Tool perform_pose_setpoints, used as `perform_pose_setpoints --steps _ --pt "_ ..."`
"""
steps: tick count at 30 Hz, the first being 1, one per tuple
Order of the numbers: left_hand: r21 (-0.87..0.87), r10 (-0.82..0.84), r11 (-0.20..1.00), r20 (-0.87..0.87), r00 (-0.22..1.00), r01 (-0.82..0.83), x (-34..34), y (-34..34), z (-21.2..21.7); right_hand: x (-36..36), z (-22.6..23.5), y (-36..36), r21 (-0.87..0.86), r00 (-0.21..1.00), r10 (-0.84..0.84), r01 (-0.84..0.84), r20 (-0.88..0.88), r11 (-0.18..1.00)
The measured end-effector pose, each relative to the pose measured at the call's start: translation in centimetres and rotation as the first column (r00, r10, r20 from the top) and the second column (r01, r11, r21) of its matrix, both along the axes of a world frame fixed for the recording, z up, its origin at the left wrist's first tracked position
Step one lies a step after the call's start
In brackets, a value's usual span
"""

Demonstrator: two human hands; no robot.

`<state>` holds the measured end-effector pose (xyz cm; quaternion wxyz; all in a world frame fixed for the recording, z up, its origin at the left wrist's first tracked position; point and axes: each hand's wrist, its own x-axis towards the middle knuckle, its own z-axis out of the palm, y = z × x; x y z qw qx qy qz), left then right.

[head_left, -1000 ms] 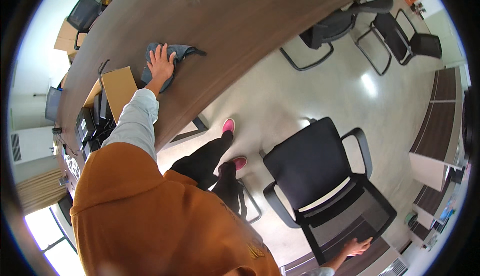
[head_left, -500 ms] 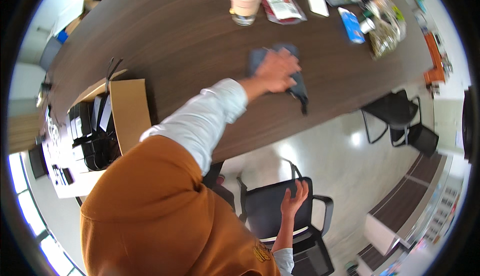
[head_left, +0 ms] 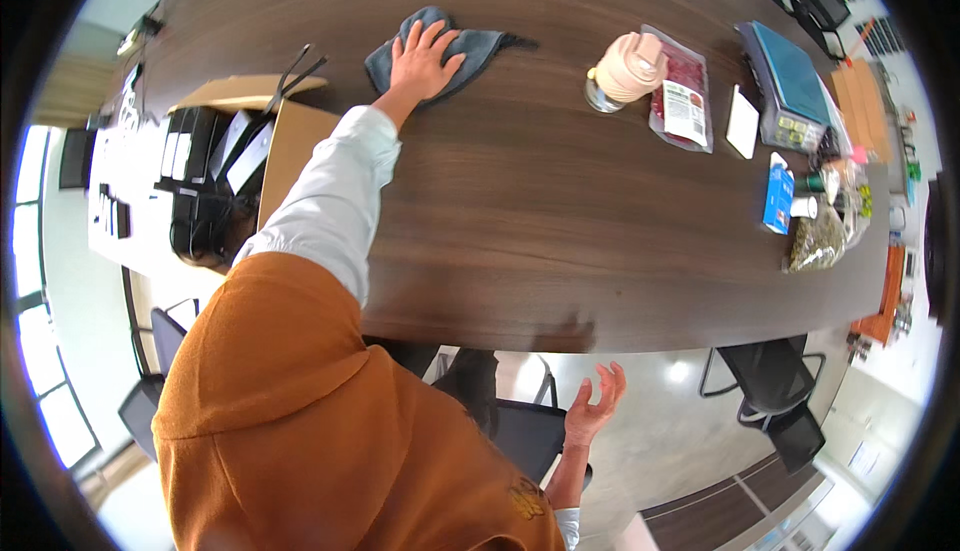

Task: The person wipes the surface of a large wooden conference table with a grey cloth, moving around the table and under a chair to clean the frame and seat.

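Flat on a dark blue-grey cloth (head_left: 480, 49), my left hand (head_left: 424, 63) lies with its fingers spread. The cloth is rumpled on the dark wooden table (head_left: 540, 221), one pointed corner trailing to the right of the hand. My left arm is stretched far out across the table. Beyond the table's near edge, my right hand (head_left: 595, 409) hangs in the air by my side. Its fingers are apart and loosely bent, and nothing is in it.
Left of my arm stands an open cardboard box (head_left: 300, 146) holding black items. A pink-lidded cup (head_left: 632, 66) stands beside a red pouch (head_left: 683, 96). Farther right are a white card (head_left: 742, 123), a teal-topped box (head_left: 790, 66), a blue carton (head_left: 778, 196) and a clear bag (head_left: 818, 241).
My left hand and the cloth have moved left and farther across the table, toward the cardboard box. The view has turned too. My right hand stays off the table.
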<state>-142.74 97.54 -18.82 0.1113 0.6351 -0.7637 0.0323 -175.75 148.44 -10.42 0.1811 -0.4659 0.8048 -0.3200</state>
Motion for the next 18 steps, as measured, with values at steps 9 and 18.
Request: perform_pose_setpoints --steps 9,18 --pt "-0.001 0.222 0.975 -0.044 0.974 -0.222 -1.3 16.4 0.0 -6.1 0.9 -1.9 -0.062 0.937 0.344 -0.341 0.056 0.938" --pt "0.26 0.227 0.947 -0.116 0.967 -0.191 -3.8 42.3 3.0 -11.9 0.7 -4.4 -0.101 0.896 0.432 -0.423 0.097 0.9"
